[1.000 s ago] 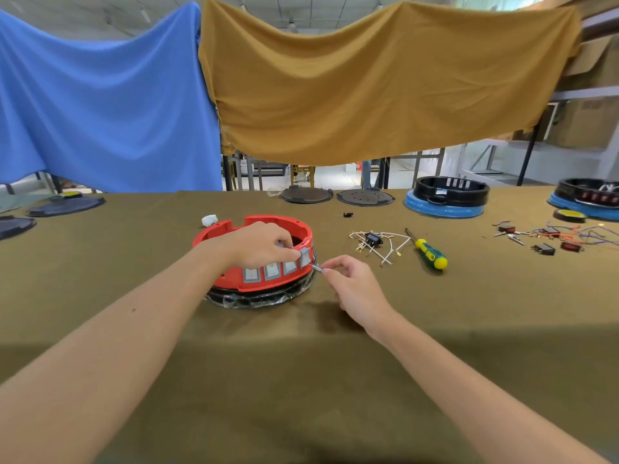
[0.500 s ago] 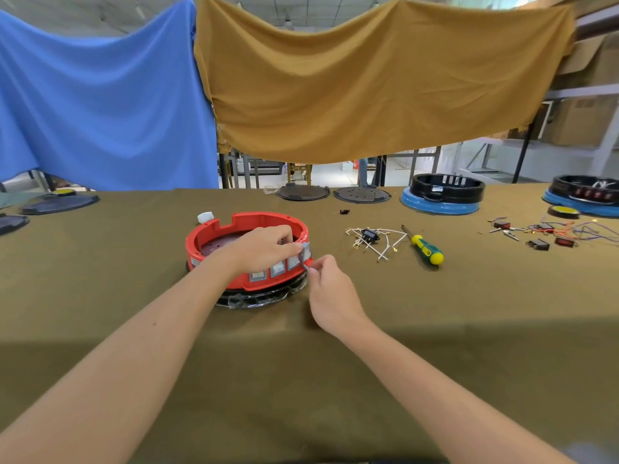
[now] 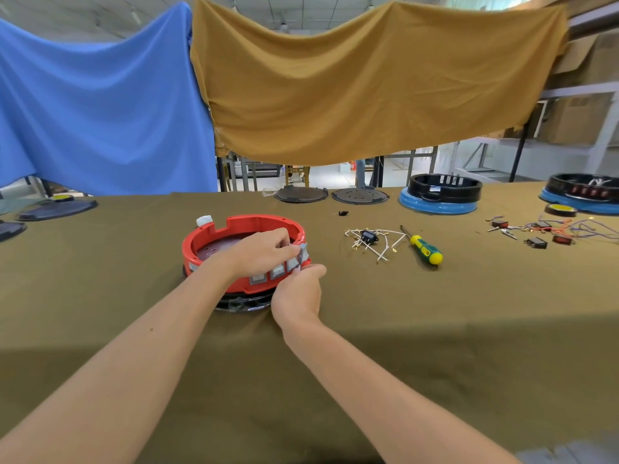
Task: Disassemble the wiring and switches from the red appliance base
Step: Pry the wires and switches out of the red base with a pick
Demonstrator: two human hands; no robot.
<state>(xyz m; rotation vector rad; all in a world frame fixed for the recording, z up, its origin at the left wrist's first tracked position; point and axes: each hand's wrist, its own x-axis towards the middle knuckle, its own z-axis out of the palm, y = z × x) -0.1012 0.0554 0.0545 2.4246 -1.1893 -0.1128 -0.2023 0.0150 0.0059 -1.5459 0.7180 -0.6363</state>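
Observation:
The red appliance base (image 3: 214,239) is a round open ring on a black bottom plate, on the olive cloth in front of me. Several grey rocker switches (image 3: 278,271) sit in its near wall. My left hand (image 3: 263,252) reaches over the rim and pinches the rightmost grey switch (image 3: 303,252), which sticks out tilted from the wall. My right hand (image 3: 296,291) is against the outside of the wall just below that switch, fingertips closed on its lower edge. Wiring inside the base is hidden by my left hand.
A bundle of white wires with a black switch (image 3: 370,241) and a green-yellow screwdriver (image 3: 425,251) lie right of the base. Further right are loose switches and coloured wires (image 3: 549,232). Black bases on blue plates (image 3: 438,195) and dark discs (image 3: 301,195) stand at the back.
My right hand has moved left from beside the base to its wall under the rightmost switch. That switch now sticks out tilted. My left hand has stayed on the rim.

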